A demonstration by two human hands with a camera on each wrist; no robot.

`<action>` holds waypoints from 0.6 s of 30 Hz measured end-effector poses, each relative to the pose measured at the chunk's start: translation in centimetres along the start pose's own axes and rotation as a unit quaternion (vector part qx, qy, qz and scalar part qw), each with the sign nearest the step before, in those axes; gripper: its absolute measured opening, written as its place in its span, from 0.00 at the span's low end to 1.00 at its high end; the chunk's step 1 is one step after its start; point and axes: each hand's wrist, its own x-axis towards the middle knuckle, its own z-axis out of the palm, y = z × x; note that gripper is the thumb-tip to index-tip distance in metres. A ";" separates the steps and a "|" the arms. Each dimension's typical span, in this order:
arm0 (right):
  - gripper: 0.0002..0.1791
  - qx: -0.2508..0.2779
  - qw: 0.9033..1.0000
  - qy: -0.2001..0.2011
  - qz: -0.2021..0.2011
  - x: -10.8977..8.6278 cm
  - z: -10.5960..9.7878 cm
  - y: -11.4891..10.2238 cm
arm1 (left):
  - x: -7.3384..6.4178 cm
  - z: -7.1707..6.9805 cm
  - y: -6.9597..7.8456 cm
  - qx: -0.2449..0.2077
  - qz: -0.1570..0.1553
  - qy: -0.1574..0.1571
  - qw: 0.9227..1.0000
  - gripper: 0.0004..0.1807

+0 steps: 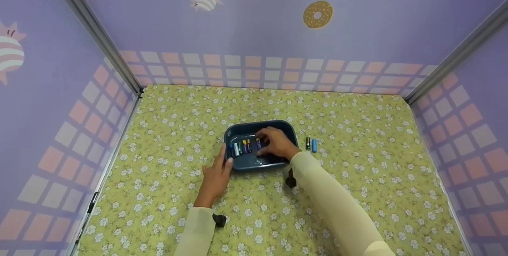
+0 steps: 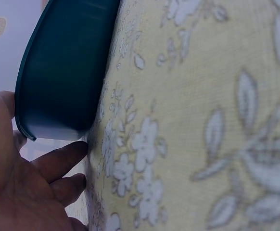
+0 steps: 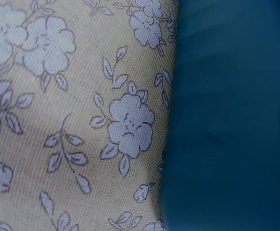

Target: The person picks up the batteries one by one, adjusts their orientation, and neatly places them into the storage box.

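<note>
A dark blue-green tray [image 1: 260, 166] lies on the flowered cloth in the head view. Inside it, several AA-type batteries, among them a white one [image 1: 237, 149], line up side by side at the left. My right hand [image 1: 274, 143] reaches into the tray and pinches a purple battery [image 1: 258, 143] between thumb and finger, just right of that row. My left hand [image 1: 216, 174] rests against the tray's left side and near corner, its fingers fairly straight. In the left wrist view, fingers [image 2: 65, 161] touch the cloth beside the tray wall [image 2: 68, 72]. The right wrist view shows no hand.
Right of the tray, a black battery [image 1: 308, 143] and a light blue battery [image 1: 314, 145] lie on the flowered cloth [image 1: 357, 160]. Purple panels with a checked band [image 1: 254, 67] enclose the table at the back and both sides.
</note>
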 end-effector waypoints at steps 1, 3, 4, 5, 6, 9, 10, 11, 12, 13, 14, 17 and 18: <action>0.33 0.000 1.000 0.001 -0.002 0.0 0.0 0.0 | 0.0 0.0 0.0 -0.001 -0.001 0.000 1.000 0.35; 0.33 -0.002 1.000 0.002 -0.005 0.0 0.0 -0.1 | -0.1 -0.1 0.1 -0.002 -0.003 -0.001 1.000 0.35; 0.33 -0.004 1.000 0.002 -0.006 -0.1 0.0 -0.1 | -0.1 -0.1 0.1 -0.003 -0.002 -0.001 1.000 0.34; 0.33 -0.005 1.000 0.002 -0.007 -0.1 -0.1 -0.2 | -0.2 -0.1 0.2 -0.004 -0.001 -0.001 1.000 0.34; 0.33 -0.007 1.000 0.002 -0.007 -0.2 -0.2 -0.2 | -0.2 -0.1 0.2 -0.004 0.000 0.000 1.000 0.34; 0.33 -0.009 1.000 -0.002 -0.006 -0.5 -0.7 -0.6 | -0.2 0.0 0.1 -0.002 0.005 0.001 1.000 0.35; 0.33 -0.010 1.000 -0.003 -0.006 -0.7 -1.0 -0.7 | -0.2 0.0 0.1 -0.002 0.006 0.002 1.000 0.35; 0.33 -0.010 1.000 -0.003 -0.007 -0.8 -1.4 -0.9 | -0.1 0.0 0.1 -0.004 0.009 0.003 1.000 0.35; 0.34 -0.011 1.000 -0.002 -0.007 -1.0 -1.8 -1.0 | -0.1 0.0 0.1 -0.004 0.011 0.004 1.000 0.36; 0.34 -0.010 1.000 0.000 -0.009 -1.2 -2.3 -1.1 | -0.1 0.0 0.0 -0.003 0.013 0.006 1.000 0.36; 0.34 -0.009 1.000 0.004 -0.014 -1.3 -2.8 -1.2 | -0.1 0.0 0.0 -0.003 0.015 0.007 1.000 0.36; 0.35 -0.002 0.999 0.019 -0.031 -2.0 -4.5 -1.3 | -0.1 -0.1 0.0 0.000 0.018 0.011 1.000 0.37; 0.35 -0.002 0.999 0.024 -0.035 -2.3 -5.2 -1.3 | -0.2 -0.1 0.0 0.001 0.017 0.011 1.000 0.37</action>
